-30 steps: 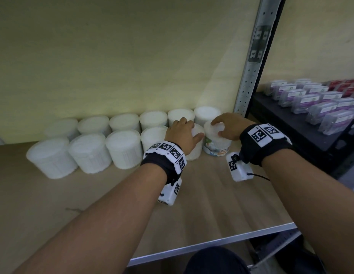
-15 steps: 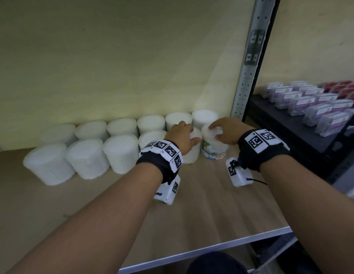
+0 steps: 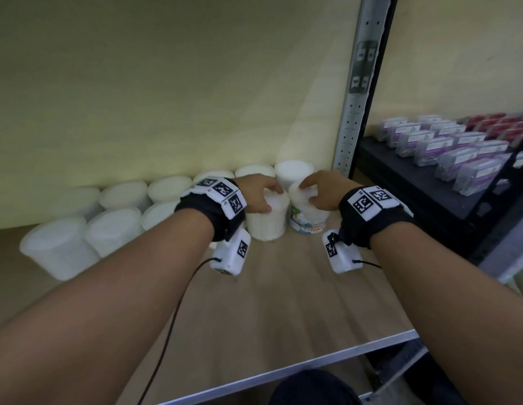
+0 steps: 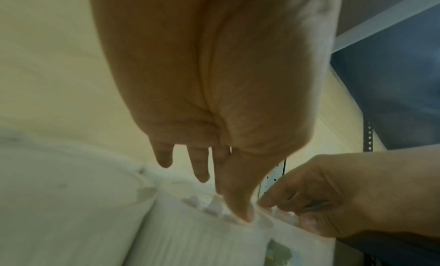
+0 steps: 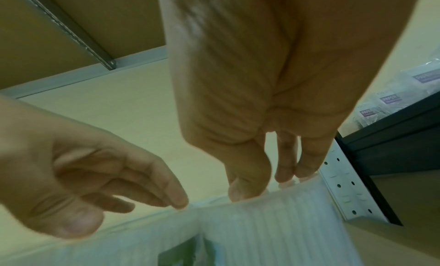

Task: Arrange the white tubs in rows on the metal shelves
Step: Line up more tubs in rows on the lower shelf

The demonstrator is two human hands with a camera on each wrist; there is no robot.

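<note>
Hands on two neighbouring tubs is what I see from the head camera. My left hand (image 3: 258, 197) rests on top of a plain white tub (image 3: 266, 220), fingers curled over the lid's far edge and the thumb on its near rim, so it grips that tub from above. My right hand (image 3: 321, 191) does the same on the labelled tub (image 3: 308, 217) just to the right, thumb on the near rim and fingers bent over the lid; its printed label faces me. The two tubs stand upright, side by side and about touching, on the wooden shelf board (image 3: 298, 302).

Left of my left grip, the front row of white tubs (image 3: 87, 238) runs away along the shelf, and beyond both grips the back row (image 3: 166, 190) stands against the pale wall, ending in a tub directly behind my right fingers. Just right of my right hand rises the perforated metal upright (image 3: 353, 121). Past it, on a dark shelf (image 3: 400, 171), lie rows of purple and red packets (image 3: 459, 150).

In the left wrist view the thumb (image 4: 238, 200) presses on the lid's ridged edge; two fingers hang above it, and I cannot tell if they touch.
</note>
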